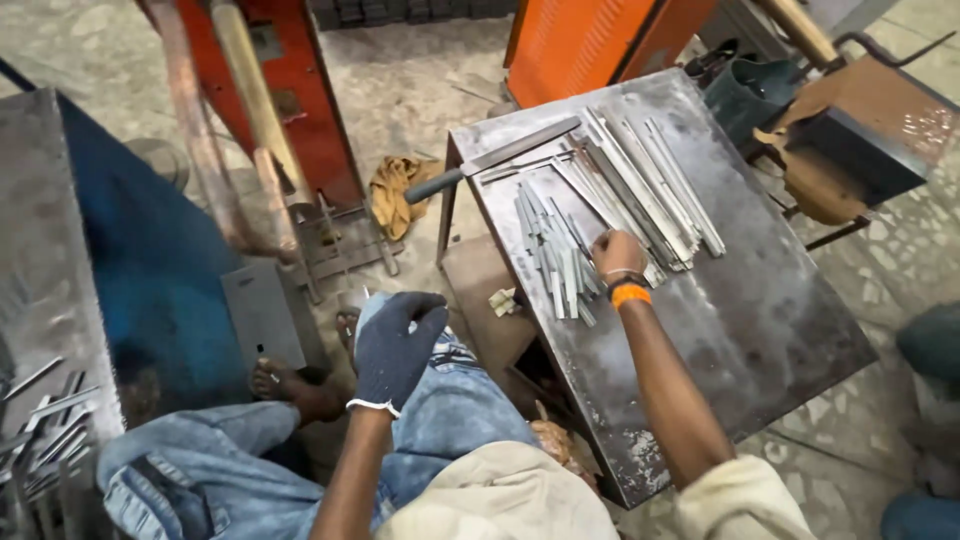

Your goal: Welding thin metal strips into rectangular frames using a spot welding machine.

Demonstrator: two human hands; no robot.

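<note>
My left hand [397,342], in a dark knitted glove, hovers above my knee with its fingers pinched on a small thin metal piece [366,294]. My right hand [616,253] is bare, with an orange band at the wrist, and rests on a pile of short metal strips [553,250] on the steel table [760,320]; its fingers curl down onto the strips. Just beyond lies a bundle of longer metal strips [645,190]. A long flat file with a dark handle [490,160] lies along the table's far left edge.
A red welding machine [290,110] with copper arms stands ahead on the left. An orange cabinet [590,40] is behind the table. A yellow rag [395,190] lies on the floor. More metal strips [45,430] rest on a blue-sided stand at the left. My bare foot [290,385] is below.
</note>
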